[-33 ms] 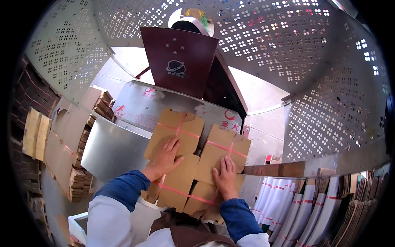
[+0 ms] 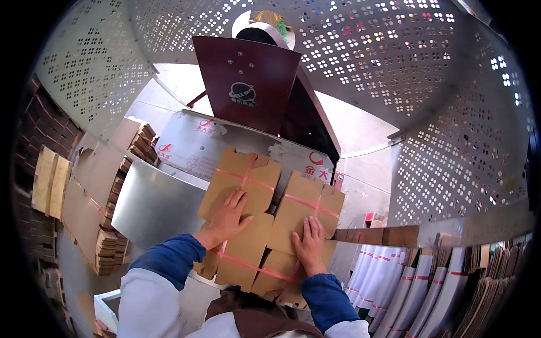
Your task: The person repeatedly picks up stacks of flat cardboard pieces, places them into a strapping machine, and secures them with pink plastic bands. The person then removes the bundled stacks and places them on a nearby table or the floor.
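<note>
Before me lie several bundles of flat brown cardboard blanks bound with pink strap. My left hand (image 2: 227, 218) rests flat, thumb apart, on the near part of the left far bundle (image 2: 260, 194), by the edge of the bundle (image 2: 243, 272) closer to me. The right far bundle (image 2: 290, 217) has my right hand (image 2: 309, 245) along its near edge, fingers stretched out beside the strap. Neither hand grips anything. A narrow dark gap separates the two far bundles. My body partly hides the near ends.
The bundles lie on a metal table (image 2: 189, 143). A dark red machine panel (image 2: 242, 84) rises behind it, and a perforated metal guard (image 2: 360, 67) curves around. Cardboard stacks (image 2: 93, 194) stand left, with a bare metal sheet (image 2: 155, 203) nearer. Strapped white sheets (image 2: 420, 281) stand lower right.
</note>
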`<state>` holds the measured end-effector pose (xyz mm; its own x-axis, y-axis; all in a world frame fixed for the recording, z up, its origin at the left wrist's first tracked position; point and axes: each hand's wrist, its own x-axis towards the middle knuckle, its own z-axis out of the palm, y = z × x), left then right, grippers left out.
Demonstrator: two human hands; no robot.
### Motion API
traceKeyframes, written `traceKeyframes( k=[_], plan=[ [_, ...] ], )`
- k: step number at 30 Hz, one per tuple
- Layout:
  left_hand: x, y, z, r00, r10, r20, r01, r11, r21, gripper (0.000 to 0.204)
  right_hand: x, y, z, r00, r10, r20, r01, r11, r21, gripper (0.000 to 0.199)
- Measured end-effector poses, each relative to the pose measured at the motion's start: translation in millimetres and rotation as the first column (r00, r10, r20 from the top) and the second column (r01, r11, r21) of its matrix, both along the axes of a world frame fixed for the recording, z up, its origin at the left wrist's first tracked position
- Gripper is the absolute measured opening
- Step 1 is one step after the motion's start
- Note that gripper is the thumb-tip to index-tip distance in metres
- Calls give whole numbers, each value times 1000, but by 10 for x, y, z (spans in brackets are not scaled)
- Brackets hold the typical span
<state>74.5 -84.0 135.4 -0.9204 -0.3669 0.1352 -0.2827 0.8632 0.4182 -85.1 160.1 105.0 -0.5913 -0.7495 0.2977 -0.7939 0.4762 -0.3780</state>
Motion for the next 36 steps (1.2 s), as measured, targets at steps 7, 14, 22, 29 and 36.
traceKeyframes(
  k=[7,14,22,29,36],
  plan=[
    [-52,-18,-39,1000,-16,23,16,1000,6,63,-22,-4,-67,997,2,80,-4,1000,25,61],
    [-51,-45,-83,999,-19,47,20,1000,-6,67,-22,-12,-84,996,2,84,-4,1000,30,62],
    [-81,-54,-113,998,-28,49,27,999,28,66,-38,-22,-33,995,-28,93,20,997,80,60],
    [-103,-47,-132,999,-33,28,32,998,57,65,-49,-13,-58,994,-40,103,35,998,56,59],
    [-78,-54,-113,999,-28,38,26,998,59,66,-31,-18,-59,996,-21,90,17,999,47,58]
  ],
)
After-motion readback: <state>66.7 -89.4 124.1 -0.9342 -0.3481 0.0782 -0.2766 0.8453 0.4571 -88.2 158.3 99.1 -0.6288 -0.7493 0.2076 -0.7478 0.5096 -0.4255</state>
